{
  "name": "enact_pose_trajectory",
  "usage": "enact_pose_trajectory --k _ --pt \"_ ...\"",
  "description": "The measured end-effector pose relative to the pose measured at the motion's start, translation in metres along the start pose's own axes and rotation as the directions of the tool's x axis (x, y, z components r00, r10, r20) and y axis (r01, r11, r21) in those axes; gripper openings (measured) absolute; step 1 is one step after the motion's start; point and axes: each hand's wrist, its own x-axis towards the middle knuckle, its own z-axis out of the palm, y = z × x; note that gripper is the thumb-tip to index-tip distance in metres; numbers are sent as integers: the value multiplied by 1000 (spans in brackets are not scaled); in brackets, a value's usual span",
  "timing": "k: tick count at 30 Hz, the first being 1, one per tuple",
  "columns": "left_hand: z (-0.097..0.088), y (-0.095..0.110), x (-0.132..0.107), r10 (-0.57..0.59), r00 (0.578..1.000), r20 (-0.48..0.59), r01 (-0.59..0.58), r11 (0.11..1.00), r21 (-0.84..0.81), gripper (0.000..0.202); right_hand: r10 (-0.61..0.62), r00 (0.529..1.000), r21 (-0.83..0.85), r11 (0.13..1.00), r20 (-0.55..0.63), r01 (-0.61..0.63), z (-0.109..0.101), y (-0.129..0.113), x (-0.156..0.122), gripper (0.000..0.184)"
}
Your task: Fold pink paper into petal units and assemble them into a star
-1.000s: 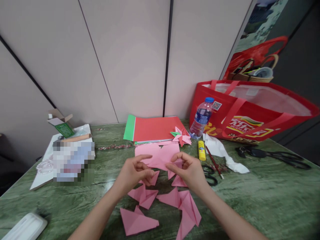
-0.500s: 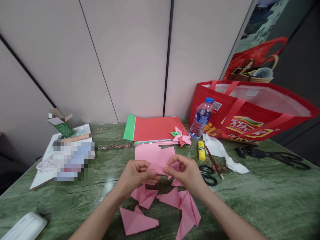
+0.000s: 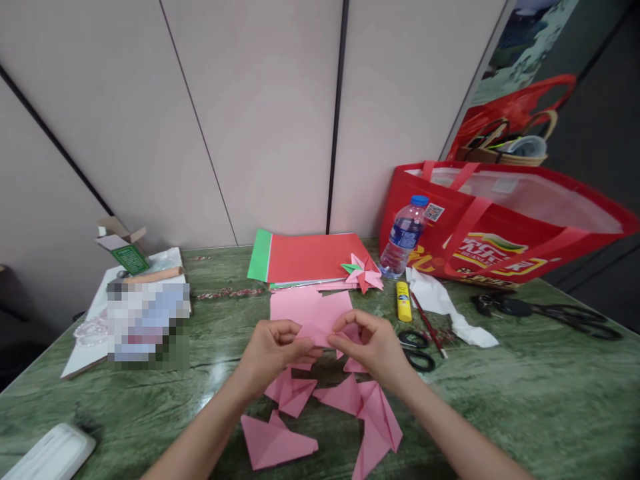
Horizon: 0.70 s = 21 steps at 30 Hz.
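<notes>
Between my two hands is a small piece of pink paper (image 3: 319, 334), raised above the table. The fingers of my left hand (image 3: 281, 345) pinch its left side. On its right side, my right hand (image 3: 369, 341) grips it between thumb and fingers. Flat pink sheets (image 3: 295, 307) lie just behind. Closer to me, folded pink pieces rest on the table: one at the front left (image 3: 276, 443), a folded piece (image 3: 295, 395) under my left hand, and a larger folded piece (image 3: 379, 423) at the right. More pink paper is partly hidden beneath my hands.
Red and green paper (image 3: 315, 257) bears a folded paper star (image 3: 363, 273). To the right are a water bottle (image 3: 404, 237), glue stick (image 3: 403, 301), pencil (image 3: 430, 325), scissors (image 3: 417, 350), tissue (image 3: 455, 313) and red bag (image 3: 500, 233). A white board (image 3: 95, 333) lies left.
Hardly anything differs. Both hands keep their grip on the pink paper, whose visible face has tilted very slightly.
</notes>
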Motion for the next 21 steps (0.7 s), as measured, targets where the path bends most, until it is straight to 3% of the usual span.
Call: enact_pose_trajectory --k 5,8,12,21 --pt "5 -1 0 55 997 -58 -54 998 24 24 14 998 27 1000 -55 -13 3 3 0 21" --pt "6 -2 0 102 992 -77 -98 993 62 22 58 993 151 988 -105 -42 7 2 0 50" --pt "8 -4 1 132 988 -82 -126 989 72 20 120 983 184 979 -138 -94 11 1 -1 83" --pt "10 -8 2 132 990 -49 -131 991 26 24 122 981 117 988 -151 -105 10 -4 -2 81"
